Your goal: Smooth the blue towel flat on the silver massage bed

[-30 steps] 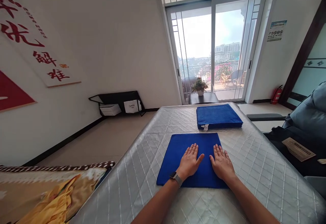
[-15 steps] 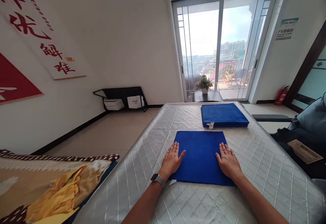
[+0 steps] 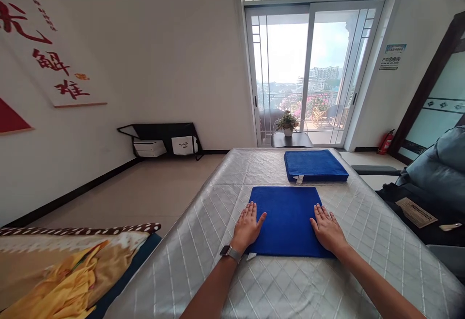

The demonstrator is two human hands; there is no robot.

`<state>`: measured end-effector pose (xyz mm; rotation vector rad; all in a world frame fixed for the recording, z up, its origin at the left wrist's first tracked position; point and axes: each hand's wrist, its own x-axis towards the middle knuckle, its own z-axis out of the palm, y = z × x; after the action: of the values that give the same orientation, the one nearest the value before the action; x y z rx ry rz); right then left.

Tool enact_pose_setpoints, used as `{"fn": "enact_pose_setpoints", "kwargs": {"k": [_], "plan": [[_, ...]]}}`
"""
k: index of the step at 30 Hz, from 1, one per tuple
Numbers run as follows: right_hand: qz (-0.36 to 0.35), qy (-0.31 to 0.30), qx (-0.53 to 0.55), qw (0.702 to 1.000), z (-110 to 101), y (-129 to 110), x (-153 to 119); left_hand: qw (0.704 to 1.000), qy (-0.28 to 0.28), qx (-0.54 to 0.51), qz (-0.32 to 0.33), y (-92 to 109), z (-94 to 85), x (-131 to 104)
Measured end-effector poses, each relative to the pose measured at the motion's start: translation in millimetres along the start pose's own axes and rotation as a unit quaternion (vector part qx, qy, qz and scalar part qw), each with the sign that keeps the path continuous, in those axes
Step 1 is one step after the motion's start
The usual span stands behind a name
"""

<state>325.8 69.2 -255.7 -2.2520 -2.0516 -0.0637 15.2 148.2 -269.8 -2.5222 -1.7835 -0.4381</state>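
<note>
A blue folded cloth [image 3: 286,222] lies flat on the silver quilted table cover [image 3: 203,241] in front of me. My left hand [image 3: 249,224] rests palm down on its left edge, fingers straight and thumb spread inward. On the opposite edge, my right hand [image 3: 327,227] lies flat too, with its thumb pointing inward. A small white tag [image 3: 251,256] pokes out at the cloth's near left corner. Beyond it sits a stack of similar blue cloths [image 3: 315,164], with a white tag at its front edge.
To the left is a brown patterned blanket [image 3: 119,246] with yellow fabric [image 3: 69,280] on it. A dark armchair [image 3: 432,178] stands at the right. Behind the table are a chair with a potted plant [image 3: 287,124], a black rack [image 3: 163,137] and a sliding glass door [image 3: 308,77].
The view has turned slightly to the right and tilted up. Both hands stay flat on the cloth's edges, which looks unchanged.
</note>
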Motion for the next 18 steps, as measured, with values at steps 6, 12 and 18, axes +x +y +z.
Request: {"fn": "enact_pose_setpoints", "kwargs": {"k": [6, 12, 18], "plan": [[-0.011, -0.004, 0.024, 1.000, 5.0, 0.5, -33.0, 1.000, 0.005, -0.012, -0.003, -0.8, 3.2, 1.0], [-0.009, 0.000, 0.026, 1.000, 4.2, 0.0, -40.5, 1.000, 0.013, 0.010, -0.023, 8.1, -6.2, 0.0], [-0.001, 0.001, 0.049, 0.999, 3.5, 3.6, -40.1, 0.995, -0.009, -0.028, 0.098, 84.3, -20.0, -17.3]]}}
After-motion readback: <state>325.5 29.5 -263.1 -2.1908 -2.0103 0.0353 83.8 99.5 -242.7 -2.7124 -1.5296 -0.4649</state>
